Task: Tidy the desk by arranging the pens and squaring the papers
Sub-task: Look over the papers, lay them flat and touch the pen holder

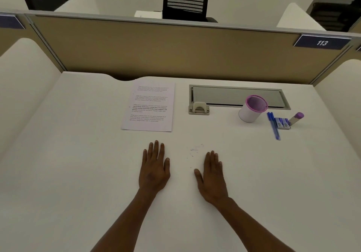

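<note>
Desk (78, 154): white, tan partition behind.
My left hand (154, 168): flat, fingers straight, empty.
My right hand (212, 175): flat too, apart.
Papers (149, 106): stacked ahead.
2 pens (273, 124): beside cup (252, 109).

Bare desk (78, 154) lies between hands (154, 170) and papers (149, 106).

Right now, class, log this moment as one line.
left hand flat on desk | right hand flat | papers stacked | pens beside cup
</note>
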Available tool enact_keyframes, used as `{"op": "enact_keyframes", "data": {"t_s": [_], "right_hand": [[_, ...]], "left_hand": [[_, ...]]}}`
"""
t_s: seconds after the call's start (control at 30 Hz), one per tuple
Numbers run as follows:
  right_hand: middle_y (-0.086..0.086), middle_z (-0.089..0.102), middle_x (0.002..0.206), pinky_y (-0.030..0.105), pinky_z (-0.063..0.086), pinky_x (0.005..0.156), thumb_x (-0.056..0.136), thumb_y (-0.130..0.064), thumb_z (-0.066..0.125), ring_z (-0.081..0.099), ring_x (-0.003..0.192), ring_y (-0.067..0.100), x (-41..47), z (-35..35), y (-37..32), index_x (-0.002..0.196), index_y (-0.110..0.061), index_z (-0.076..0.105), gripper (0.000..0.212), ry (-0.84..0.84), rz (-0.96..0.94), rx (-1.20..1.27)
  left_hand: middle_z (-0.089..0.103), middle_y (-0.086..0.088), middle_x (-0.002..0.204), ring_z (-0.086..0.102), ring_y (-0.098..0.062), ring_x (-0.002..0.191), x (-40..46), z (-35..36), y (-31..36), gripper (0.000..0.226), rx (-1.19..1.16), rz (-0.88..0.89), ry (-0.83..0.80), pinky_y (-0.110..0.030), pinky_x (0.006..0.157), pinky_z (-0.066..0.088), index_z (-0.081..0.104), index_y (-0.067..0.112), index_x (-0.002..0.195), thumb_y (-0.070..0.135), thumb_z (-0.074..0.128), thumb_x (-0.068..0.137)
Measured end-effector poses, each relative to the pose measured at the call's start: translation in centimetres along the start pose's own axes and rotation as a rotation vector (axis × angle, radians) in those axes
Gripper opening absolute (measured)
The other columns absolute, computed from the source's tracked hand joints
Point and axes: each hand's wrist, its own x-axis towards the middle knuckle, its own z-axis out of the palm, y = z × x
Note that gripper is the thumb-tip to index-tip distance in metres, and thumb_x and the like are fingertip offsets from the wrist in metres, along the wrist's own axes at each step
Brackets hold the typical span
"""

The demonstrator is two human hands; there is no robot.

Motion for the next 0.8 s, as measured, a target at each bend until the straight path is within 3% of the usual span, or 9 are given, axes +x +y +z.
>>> {"op": "enact_keyframes", "data": {"t_s": [0.1, 0.27, 0.5, 0.63, 0.8], "right_hand": [[0.0, -0.014, 0.161, 0.031, -0.006, 0.121, 0.098, -0.055, 0.023, -0.016, 0.148, 0.012, 1.7, -1.2, 0.7, 0.152, -0.016, -0.016, 0.077, 0.022, -0.123, 0.064], [0.019, -0.006, 0.161, 0.044, -0.002, 0.122, 0.098, -0.054, 0.03, -0.01, 0.149, 0.03, 5.4, -2.9, 1.4, 0.153, -0.004, -0.002, 0.08, 0.026, 0.172, 0.016], [0.004, -0.018, 0.161, 0.036, -0.005, 0.121, 0.095, -0.064, 0.018, -0.021, 0.147, 0.016, 1.1, 0.5, -1.2, 0.152, -0.013, -0.016, 0.083, -0.006, -0.106, 0.052], [0.004, -0.011, 0.162, 0.035, -0.004, 0.121, 0.096, -0.06, 0.027, -0.014, 0.149, 0.018, 4.6, -0.8, -1.4, 0.154, -0.014, -0.007, 0.082, 0.056, -0.092, 0.095], [0.011, -0.009, 0.162, 0.037, -0.006, 0.122, 0.099, -0.053, 0.027, -0.013, 0.149, 0.023, 7.5, -1.5, -1.8, 0.153, -0.009, -0.004, 0.077, -0.058, -0.064, 0.039]], "left_hand": [[0.005, -0.003, 0.167, -0.002, -0.019, 0.154, 0.1, 0.0, 0.0, 0.064, 0.007, -0.001, -0.001, -0.041, 0.126, 0.004, 0.013, 0.017, 0.158, 0.043, 0.021, 0.1], [0.006, -0.003, 0.167, -0.002, -0.018, 0.154, 0.2, 0.0, 0.1, 0.064, 0.004, -0.011, -0.009, -0.041, 0.126, 0.004, 0.015, 0.018, 0.158, 0.043, 0.022, 0.1], [0.008, -0.002, 0.166, 0.001, -0.017, 0.154, 0.1, 0.0, 0.1, 0.063, -0.009, -0.02, 0.008, -0.041, 0.126, 0.006, 0.016, 0.019, 0.158, 0.042, 0.026, 0.1], [0.009, -0.002, 0.166, 0.002, -0.017, 0.154, 0.2, 0.0, 0.2, 0.063, -0.006, -0.02, 0.012, -0.04, 0.126, 0.006, 0.017, 0.019, 0.158, 0.041, 0.028, 0.1], [0.013, -0.003, 0.166, 0.004, -0.018, 0.154, 0.1, -0.1, 0.3, 0.062, -0.02, -0.019, 0.029, -0.042, 0.126, 0.008, 0.021, 0.019, 0.157, 0.041, 0.03, 0.1]]}}
